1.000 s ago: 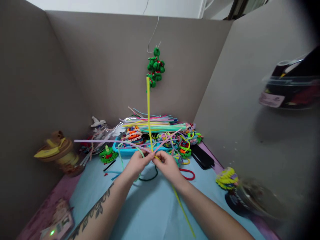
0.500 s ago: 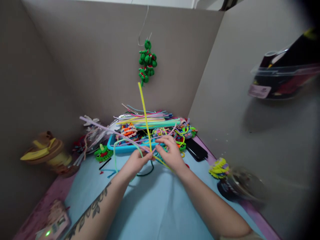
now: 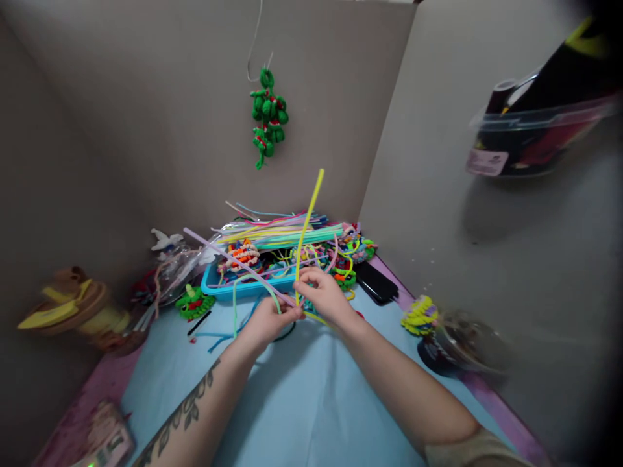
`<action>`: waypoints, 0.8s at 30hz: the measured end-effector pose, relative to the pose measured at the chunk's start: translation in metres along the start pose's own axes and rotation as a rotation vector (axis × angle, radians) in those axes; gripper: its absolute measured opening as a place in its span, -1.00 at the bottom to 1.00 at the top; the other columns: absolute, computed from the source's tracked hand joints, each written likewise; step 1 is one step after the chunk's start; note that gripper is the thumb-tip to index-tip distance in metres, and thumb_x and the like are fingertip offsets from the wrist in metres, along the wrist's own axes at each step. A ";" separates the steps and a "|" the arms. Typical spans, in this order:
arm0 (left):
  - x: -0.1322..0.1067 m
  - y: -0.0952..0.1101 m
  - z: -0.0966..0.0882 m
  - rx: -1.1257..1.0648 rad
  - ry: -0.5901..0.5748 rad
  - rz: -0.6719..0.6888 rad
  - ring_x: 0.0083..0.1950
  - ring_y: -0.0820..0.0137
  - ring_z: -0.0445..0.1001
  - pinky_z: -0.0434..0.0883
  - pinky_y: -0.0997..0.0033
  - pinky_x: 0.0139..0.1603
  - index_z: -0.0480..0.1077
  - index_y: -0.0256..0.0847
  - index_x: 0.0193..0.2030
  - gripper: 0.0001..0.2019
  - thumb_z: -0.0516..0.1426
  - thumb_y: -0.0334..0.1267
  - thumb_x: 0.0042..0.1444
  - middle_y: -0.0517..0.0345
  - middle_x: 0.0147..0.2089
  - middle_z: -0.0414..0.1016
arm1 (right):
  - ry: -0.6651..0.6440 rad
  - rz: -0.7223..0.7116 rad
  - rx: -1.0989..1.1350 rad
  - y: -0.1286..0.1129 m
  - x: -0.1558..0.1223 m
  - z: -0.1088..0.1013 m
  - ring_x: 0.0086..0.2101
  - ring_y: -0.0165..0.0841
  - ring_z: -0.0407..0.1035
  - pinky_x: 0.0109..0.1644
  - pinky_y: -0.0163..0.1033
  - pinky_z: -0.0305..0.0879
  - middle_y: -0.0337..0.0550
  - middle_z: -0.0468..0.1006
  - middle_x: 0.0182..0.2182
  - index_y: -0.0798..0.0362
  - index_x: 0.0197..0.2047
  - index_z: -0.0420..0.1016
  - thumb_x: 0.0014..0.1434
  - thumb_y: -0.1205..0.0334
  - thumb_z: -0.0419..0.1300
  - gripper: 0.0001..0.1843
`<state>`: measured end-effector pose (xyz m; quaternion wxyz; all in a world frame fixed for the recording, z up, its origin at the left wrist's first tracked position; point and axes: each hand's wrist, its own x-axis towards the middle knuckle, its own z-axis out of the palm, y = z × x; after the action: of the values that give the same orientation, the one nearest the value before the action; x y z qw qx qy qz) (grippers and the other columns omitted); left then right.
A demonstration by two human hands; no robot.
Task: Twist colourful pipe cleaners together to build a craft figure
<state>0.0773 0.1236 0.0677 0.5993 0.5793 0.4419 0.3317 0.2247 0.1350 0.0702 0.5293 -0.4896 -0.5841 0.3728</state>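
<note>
Yellow fuzzy stem [image 3: 305,227] slants up between the hands; the left hand [image 3: 267,319] pinches its base with a lilac stem [image 3: 253,274], a pale green stem [image 3: 234,305] beside them, while the right hand [image 3: 324,295] appears to grip it just above. Progress looks early: stems meet there, but long ends seem unworked. Beyond sit a blue tray [image 3: 248,293], a stem bundle [image 3: 302,237], then hanging green figures [image 3: 269,109].
</note>
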 end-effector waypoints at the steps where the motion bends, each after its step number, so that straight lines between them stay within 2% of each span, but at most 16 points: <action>1: 0.000 -0.001 0.000 -0.006 0.009 0.004 -0.38 0.36 0.43 0.30 0.42 -0.28 0.45 -0.26 -0.50 -0.74 0.30 -0.10 -0.22 0.13 -0.49 0.49 | -0.004 0.010 0.033 0.001 0.000 0.001 -0.18 -0.31 0.33 -0.06 -0.23 0.20 -0.17 0.40 -0.27 0.07 -0.58 0.41 -0.02 0.22 0.20 -0.83; 4: 0.002 -0.004 -0.001 0.006 0.030 0.023 -0.39 0.36 0.42 0.29 0.43 -0.31 0.43 -0.26 -0.51 -0.75 0.30 -0.12 -0.22 0.14 -0.50 0.48 | -0.005 0.015 0.118 0.003 0.000 0.003 -0.29 -0.36 0.32 -0.18 -0.28 0.22 -0.22 0.40 -0.37 0.07 -0.62 0.34 -0.02 0.23 0.19 -0.79; 8: 0.005 -0.011 -0.003 0.131 0.033 0.057 -0.45 0.39 0.36 0.24 0.47 -0.39 0.46 -0.29 -0.49 -0.73 0.22 -0.07 -0.11 0.13 -0.51 0.47 | 0.002 0.043 0.189 0.002 0.000 0.005 -0.45 -0.44 0.25 -0.33 -0.34 0.18 -0.29 0.33 -0.51 0.07 -0.64 0.30 -0.04 0.25 0.19 -0.78; 12: 0.008 -0.015 -0.004 0.234 0.065 0.099 -0.49 0.42 0.29 0.18 0.48 -0.44 0.43 -0.28 -0.50 -0.73 0.17 -0.07 -0.06 0.18 -0.56 0.40 | 0.002 0.082 0.209 0.003 0.002 0.005 -0.53 -0.47 0.18 -0.44 -0.36 0.12 -0.31 0.31 -0.56 0.07 -0.63 0.30 -0.05 0.23 0.20 -0.79; 18: 0.008 -0.012 -0.003 0.301 0.123 0.149 -0.45 0.37 0.31 0.20 0.46 -0.41 0.45 -0.27 -0.50 -0.76 0.19 -0.10 -0.08 0.14 -0.54 0.43 | -0.005 0.075 0.204 0.005 0.003 0.005 -0.52 -0.45 0.23 -0.44 -0.35 0.16 -0.30 0.34 -0.58 0.07 -0.60 0.34 -0.05 0.20 0.22 -0.81; 21: 0.006 -0.011 -0.002 0.221 0.111 0.121 -0.47 0.42 0.26 0.18 0.48 -0.43 0.44 -0.29 -0.45 -0.72 0.19 -0.06 -0.07 0.16 -0.53 0.41 | 0.005 0.041 0.153 0.006 0.003 0.004 -0.50 -0.43 0.26 -0.41 -0.33 0.19 -0.27 0.37 -0.55 0.07 -0.56 0.39 -0.01 0.19 0.20 -0.82; 24: 0.005 -0.010 -0.001 0.115 0.111 0.080 -0.53 0.51 0.15 0.08 0.52 -0.51 0.41 -0.31 -0.43 -0.65 0.20 0.01 -0.09 0.23 -0.55 0.32 | 0.022 -0.034 0.066 0.005 0.003 0.002 -0.40 -0.39 0.33 -0.31 -0.29 0.28 -0.21 0.43 -0.43 0.08 -0.44 0.46 0.02 0.20 0.18 -0.88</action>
<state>0.0767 0.1276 0.0574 0.5257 0.6108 0.4692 0.3610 0.2242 0.1393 0.0655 0.5576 -0.4661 -0.5739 0.3773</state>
